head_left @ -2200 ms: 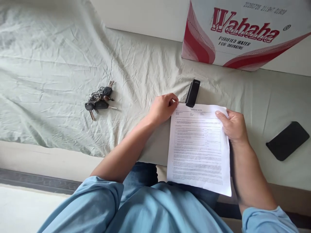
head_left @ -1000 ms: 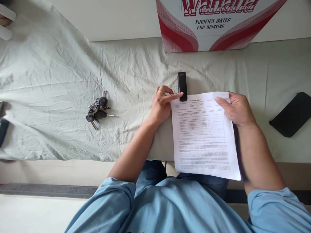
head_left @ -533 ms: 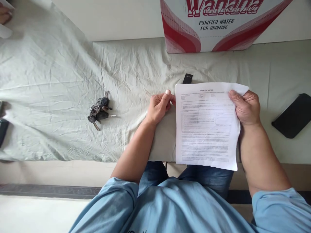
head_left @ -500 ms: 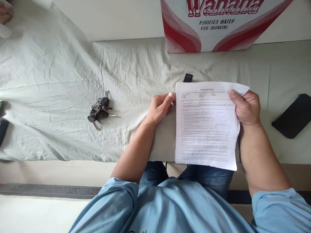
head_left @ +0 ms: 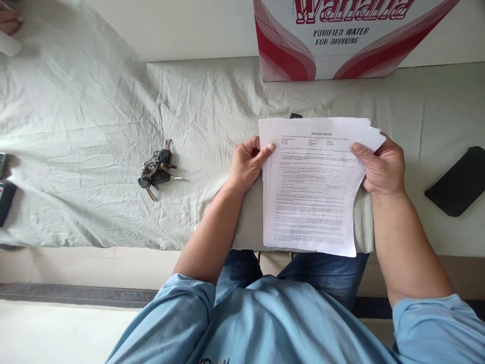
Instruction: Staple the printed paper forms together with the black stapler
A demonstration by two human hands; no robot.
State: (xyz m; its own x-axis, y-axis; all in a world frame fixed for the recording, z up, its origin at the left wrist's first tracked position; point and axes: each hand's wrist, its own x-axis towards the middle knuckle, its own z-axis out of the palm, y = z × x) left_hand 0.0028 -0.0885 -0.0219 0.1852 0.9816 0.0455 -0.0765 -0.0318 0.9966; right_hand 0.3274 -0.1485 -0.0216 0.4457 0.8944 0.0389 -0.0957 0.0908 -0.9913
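A stack of printed paper sheets [head_left: 310, 192], headed "OVERLEAF NOTES", is held up over the table's near edge. Its sheets are slightly fanned at the left side and at the upper right corner. My left hand [head_left: 248, 159] is closed on the left edge, thumb on top and fingers behind. On the right edge, my right hand [head_left: 381, 164] grips the same stack, its thumb pressed on the printed face. Behind the top edge, a small black object [head_left: 296, 116] is mostly covered by the paper.
A bunch of keys [head_left: 159, 169] lies on the wrinkled cloth [head_left: 94, 151] to the left. At the right is a black case [head_left: 456, 181]. A cardboard water box [head_left: 341, 55] stands at the back. Another person's hand [head_left: 9, 21] shows at the top left, above dark objects [head_left: 5, 197].
The paper has shifted left and slightly up, and its sheets have fanned out at the left. My left hand, earlier at the paper's edge, now has its thumb over the front sheet.
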